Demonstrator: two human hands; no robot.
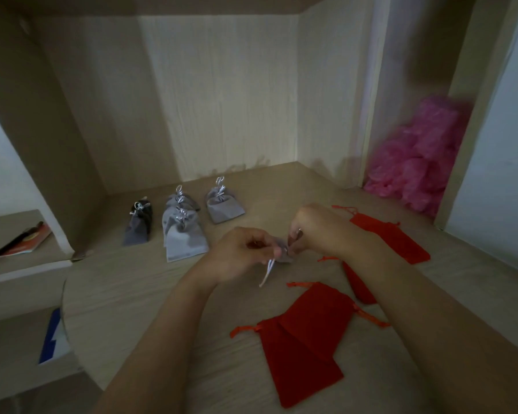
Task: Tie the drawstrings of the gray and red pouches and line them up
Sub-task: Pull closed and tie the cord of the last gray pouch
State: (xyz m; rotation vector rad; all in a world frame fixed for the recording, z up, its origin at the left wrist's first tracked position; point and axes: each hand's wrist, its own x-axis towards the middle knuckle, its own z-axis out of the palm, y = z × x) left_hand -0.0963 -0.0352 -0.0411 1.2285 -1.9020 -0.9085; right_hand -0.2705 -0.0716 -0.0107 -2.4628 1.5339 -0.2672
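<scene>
Readable text: none in this view.
Orange booklet (27, 239), far left: its print is too blurred to read.
Blue and white card (53, 339), near left: no letters can be made out.

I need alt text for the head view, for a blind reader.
A left hand and a right hand hold a gray pouch over a wooden desk; the left pinches its white drawstring. Behind, tied gray pouches stand in a row; red pouches lie flat nearby.

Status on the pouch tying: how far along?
Done: tied gray pouches sit in a rough row at the back left. In hand: left hand and right hand pinch another gray pouch and its white drawstring. Left: the red pouches, flat with loose drawstrings.
</scene>
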